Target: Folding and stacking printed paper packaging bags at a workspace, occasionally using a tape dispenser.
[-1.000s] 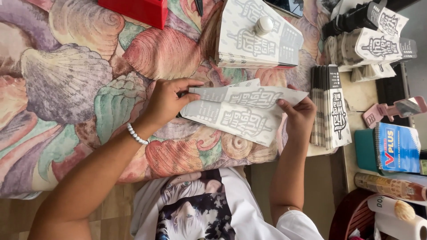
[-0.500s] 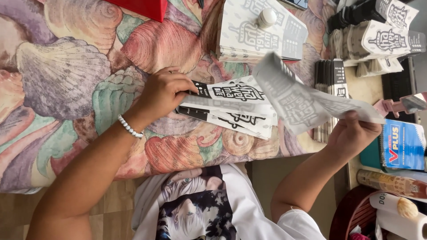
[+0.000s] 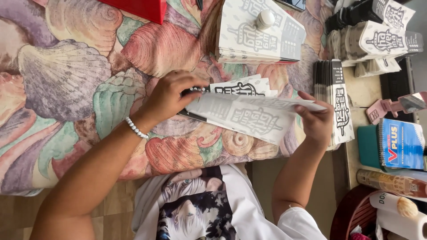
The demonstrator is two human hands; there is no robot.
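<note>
Over shell-print cloth [image 3: 66, 80], left hand [image 3: 171, 95] pinning sheets [image 3: 240, 89], right hand [image 3: 316, 120] lifting one sheet [image 3: 249, 116]

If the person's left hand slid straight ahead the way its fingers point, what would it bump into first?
Probably the stack of flat printed cartons with a small white knob on top. The left hand, pinching the printed sheet, points toward it over the shell-patterned cloth; exact heading is hard to judge.

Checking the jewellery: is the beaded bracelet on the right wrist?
No, the white beaded bracelet circles the wrist of the left hand; the right hand wears none.
</note>
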